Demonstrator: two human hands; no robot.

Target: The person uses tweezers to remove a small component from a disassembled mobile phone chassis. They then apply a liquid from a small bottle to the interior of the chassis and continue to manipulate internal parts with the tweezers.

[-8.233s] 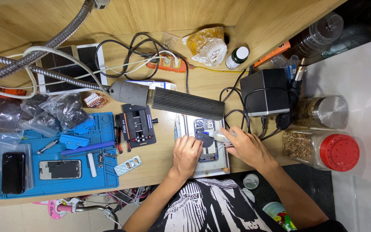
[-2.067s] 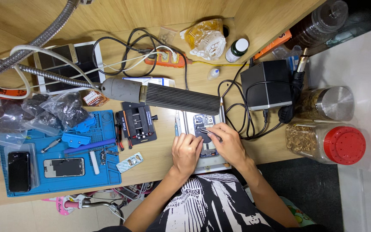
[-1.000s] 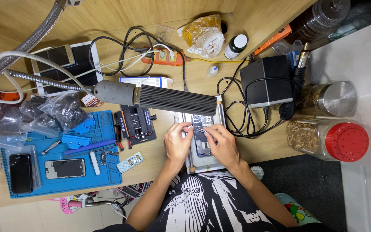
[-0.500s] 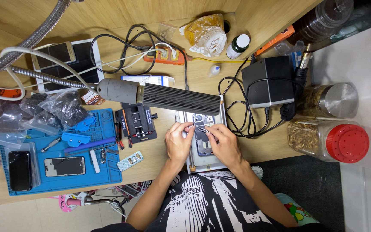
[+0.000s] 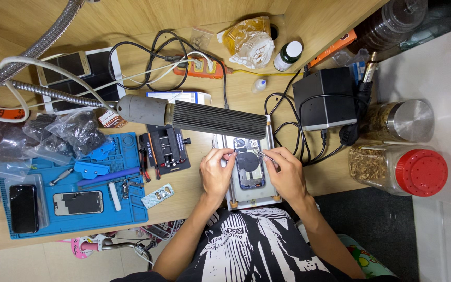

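An opened phone [image 5: 249, 166] lies on a plate [image 5: 225, 196] on the counter [image 5: 194, 188], between the left grip [image 5: 216, 175] and the right grip [image 5: 288, 176]. A ribbed cylinder [image 5: 217, 119] lies just beyond both. Left of the left grip sits a clamp [image 5: 167, 149], farther left a mat [image 5: 37, 219]. Right of the right grip stand two jars [image 5: 400, 169].

Left hand [image 5: 216, 172] and right hand [image 5: 288, 175] side by side, palms down, fingers curled in pinch, forearms converging.
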